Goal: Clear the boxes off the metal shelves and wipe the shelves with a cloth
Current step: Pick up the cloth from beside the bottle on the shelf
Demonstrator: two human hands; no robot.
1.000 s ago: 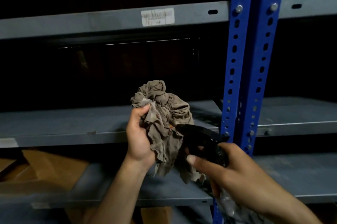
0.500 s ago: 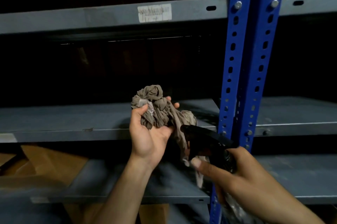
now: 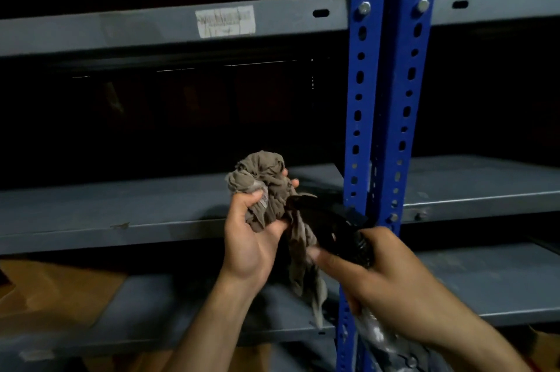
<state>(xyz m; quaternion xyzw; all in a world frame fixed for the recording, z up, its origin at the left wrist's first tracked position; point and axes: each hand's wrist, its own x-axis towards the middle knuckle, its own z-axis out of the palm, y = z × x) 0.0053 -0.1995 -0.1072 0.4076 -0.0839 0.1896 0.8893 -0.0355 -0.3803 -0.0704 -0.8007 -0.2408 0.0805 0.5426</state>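
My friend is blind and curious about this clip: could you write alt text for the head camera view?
A person's left hand grips a bunched grey-brown cloth while the right hand holds a spray bottle with its black nozzle aimed at the cloth. Behind them stand grey metal shelves on a blue perforated upright.

Nothing could be read. A worn white paper sticker (image 3: 225,21) on the grey metal shelf beam (image 3: 121,29), upper middle of the frame, bore only blurred print. A small white tag (image 3: 264,201) on the crumpled brown-grey cloth (image 3: 263,171), near the centre, was equally illegible.
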